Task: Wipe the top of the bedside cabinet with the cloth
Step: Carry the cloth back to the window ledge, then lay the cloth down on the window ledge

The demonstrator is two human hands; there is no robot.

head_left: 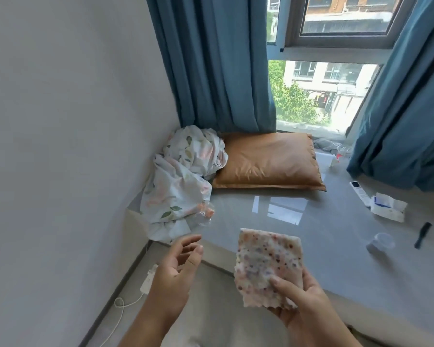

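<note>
Right hand (298, 300) grips the cloth (268, 266) at its lower edge, thumb pressed on the front face and fingers closed behind; the cloth stands upright above the palm, folded flat, clear of any surface. Left hand (178, 264) is empty, fingers spread and loosely curled, just left of the cloth and not touching it. The grey top (323, 246) lies directly beyond the cloth and appears glossy, showing window reflections. On it: pillow (268, 162) and bedding (183, 181) at the far end; remote (360, 192), tissue pack (388, 206), cup (380, 242) and comb (422, 234) to the right. Assessment: the cloth is light, soft and limp, speckled and fleecy in look; it holds its shape here only by the fold. It should not slip or break. Best handling is judged to be flat under the palm with fingers spread across it, rather than pinched at one edge. Wiping not yet begun; loose items may obstruct the stroke
</note>
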